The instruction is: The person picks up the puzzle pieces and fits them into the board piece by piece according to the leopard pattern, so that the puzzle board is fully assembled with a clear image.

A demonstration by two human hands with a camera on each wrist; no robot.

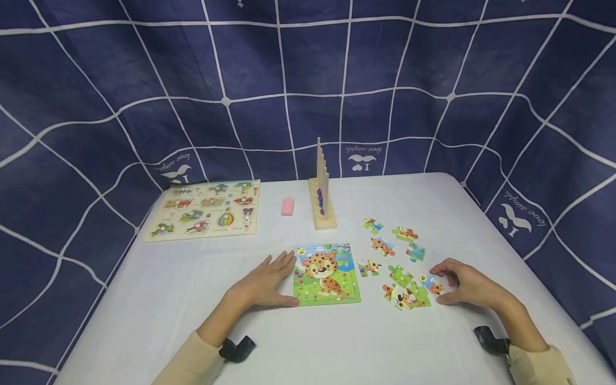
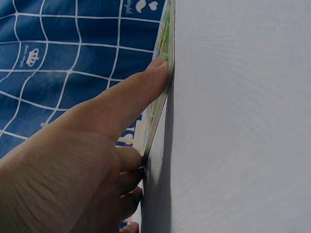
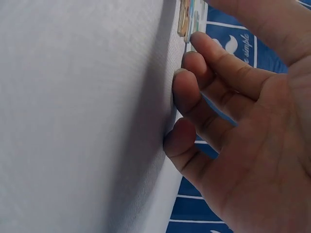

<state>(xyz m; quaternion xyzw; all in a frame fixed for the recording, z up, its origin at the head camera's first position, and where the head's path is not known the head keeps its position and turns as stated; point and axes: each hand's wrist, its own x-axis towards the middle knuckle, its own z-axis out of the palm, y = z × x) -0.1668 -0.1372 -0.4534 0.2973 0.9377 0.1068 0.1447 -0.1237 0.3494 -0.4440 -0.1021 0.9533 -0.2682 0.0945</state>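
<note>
A square puzzle board [image 1: 353, 291] with a cartoon leopard on grass lies flat on the white table. My left hand [image 1: 264, 283] rests along its left side with fingers spread and extended, the thumb touching the lower left corner. In the left wrist view, that thumb presses the edge of the board [image 2: 165, 73]. On the right, my right hand [image 1: 469, 286] pinches a blue-sky jigsaw piece [image 1: 431, 285] between thumb and index finger. Its other fingers bend loosely close to the tabletop in the right wrist view. Beside that piece lie several joined or overlapping jigsaw pieces [image 1: 409, 297].
More loose jigsaw pieces [image 1: 382, 246] lie scattered right of the board. Farther back stand a wooden peg rack [image 1: 323, 214] with purple and blue beads, a pink block [image 1: 287, 207] and a vehicle peg puzzle [image 1: 204, 211]. A dark checked cloth [image 1: 308, 69] hangs behind the table.
</note>
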